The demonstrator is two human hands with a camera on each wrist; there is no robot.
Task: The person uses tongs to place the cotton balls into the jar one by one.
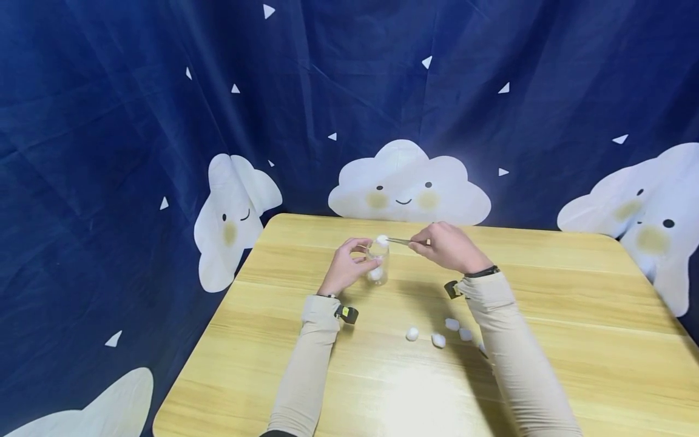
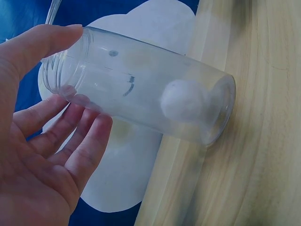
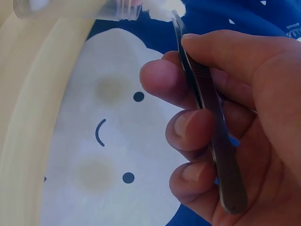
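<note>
A clear jar stands about upright over the table, and my left hand grips it near its threaded mouth, thumb on one side and fingers on the other. White cotton balls lie in the lower part of the jar; one of these cotton balls shows plainly in the left wrist view. My right hand pinches metal tweezers. At the tweezers' tips is another white cotton ball, right at the jar's mouth. Whether it touches the rim, I cannot tell.
Several loose cotton balls lie on the wooden table nearer to me, some beside my right forearm, which partly hides one. Behind the table hangs a dark blue curtain with smiling white clouds.
</note>
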